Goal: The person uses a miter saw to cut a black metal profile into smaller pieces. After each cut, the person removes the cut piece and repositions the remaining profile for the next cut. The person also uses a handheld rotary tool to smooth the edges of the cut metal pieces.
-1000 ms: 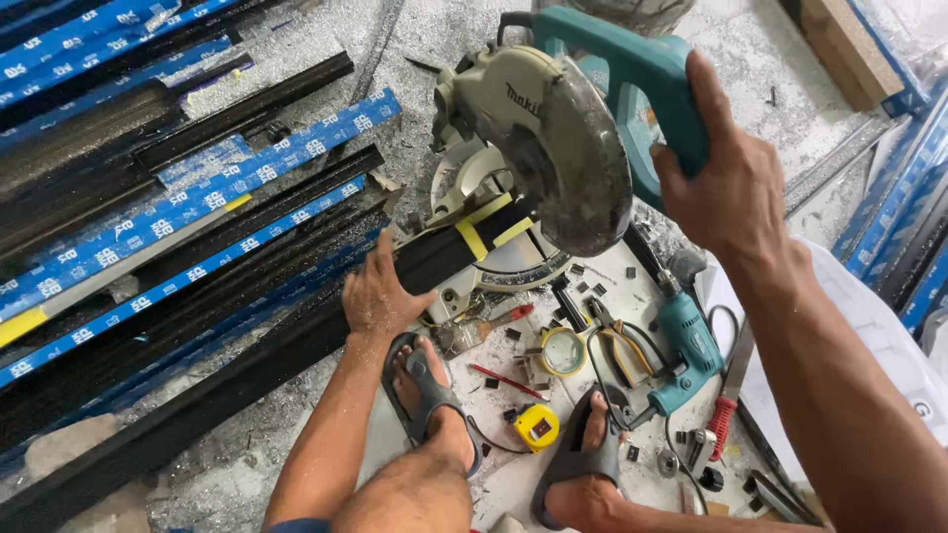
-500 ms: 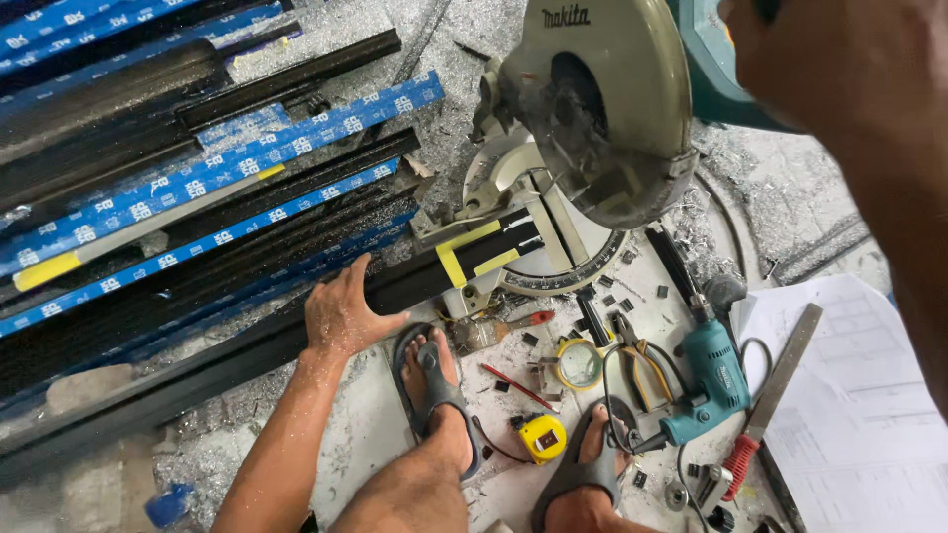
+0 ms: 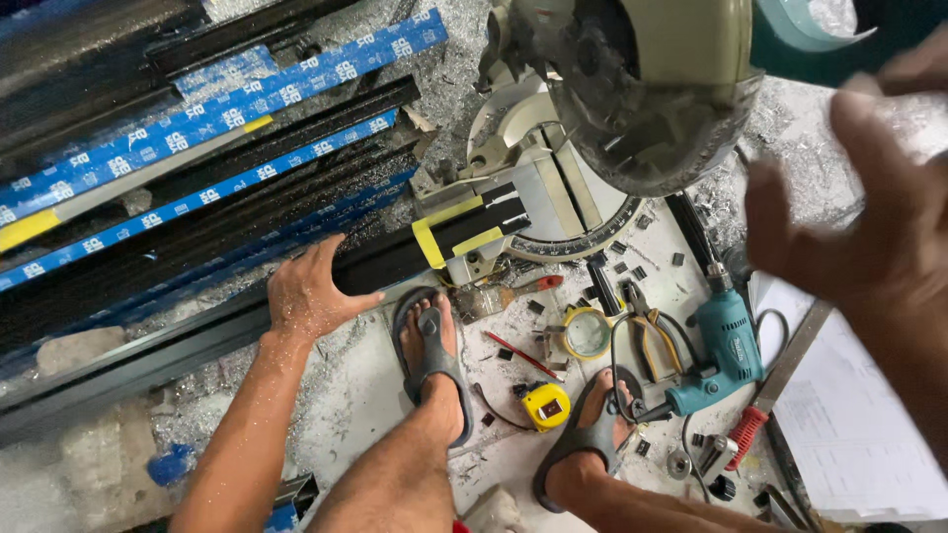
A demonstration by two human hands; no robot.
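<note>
While the left hand [image 3: 311, 291] presses flat on the black profile [image 3: 395, 259], right hand [image 3: 869, 212] open, blurred, raised beside saw [image 3: 652, 89].

Blue printed film strips [image 3: 227, 109] on stacked profiles, yellow-ended.

Long black profile [image 3: 395, 259] lies flat across saw base [image 3: 553, 212].

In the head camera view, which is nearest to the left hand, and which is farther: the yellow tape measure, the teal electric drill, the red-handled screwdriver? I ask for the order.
The left hand rests on a long black metal profile.
1. Yellow tape measure: to its right, between the two feet.
2. Teal electric drill: farther right, beyond the right foot.
3. Red-handled screwdriver: farthest, lower right, beside the white paper.
</note>
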